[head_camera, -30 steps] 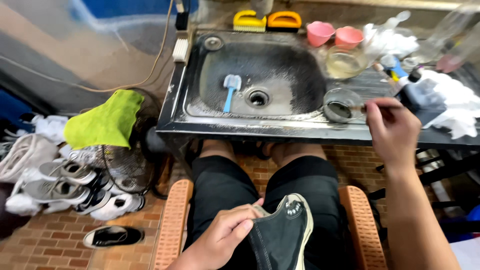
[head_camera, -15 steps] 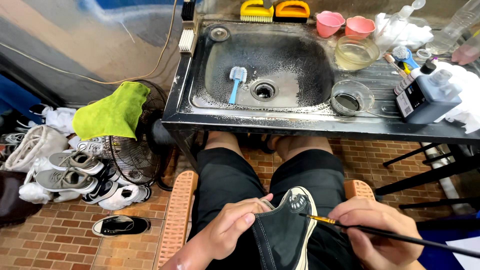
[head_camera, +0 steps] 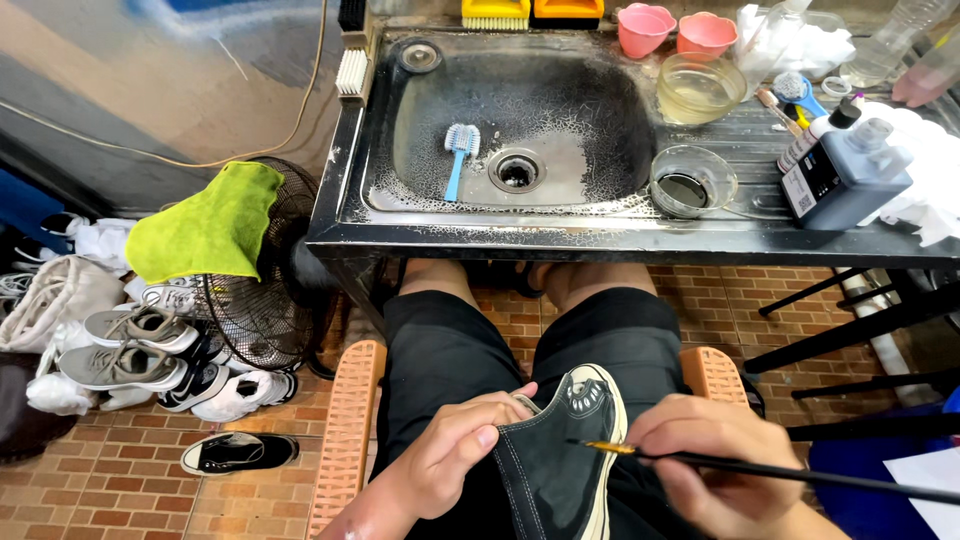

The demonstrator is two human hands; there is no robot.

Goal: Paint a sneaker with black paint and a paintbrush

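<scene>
**Touching up a black high-top at the sink**

Brick floor, grubby steel sink (head_camera: pixel 372 150) up front, and the person sits on an orange plastic chair (head_camera: pixel 346 430) right under the counter edge. On the lap lies a black canvas high-top sneaker (head_camera: pixel 552 462), toe pointing toward the sink, white rubber toe cap and sole edge showing. The left hand (head_camera: pixel 452 448) grips it from the left side, thumb and fingers pressed onto the canvas near the opening. The right hand (head_camera: pixel 715 462) has its fingers pinched around a thin black paintbrush (head_camera: pixel 770 472); the brush's gold ferrule and tip sit right at the shoe's side, just touching the canvas near the toe cap.

Inside the sink basin there's a blue-handled scrub brush (head_camera: pixel 458 155) lying beside the drain. On the drainboard to the right: a small glass bowl with dark liquid (head_camera: pixel 692 182), a bigger glass bowl of yellowish liquid (head_camera: pixel 700 88), 2 pink cups (head_camera: pixel 675 30), and a dark bottle with a label (head_camera: pixel 845 185) near some white rags (head_camera: pixel 925 180).

Off to the left, a floor fan (head_camera: pixel 262 300) has a lime green cloth (head_camera: pixel 205 220) draped over it, with a pile of sneakers (head_camera: pixel 150 355) just beside it.
</scene>
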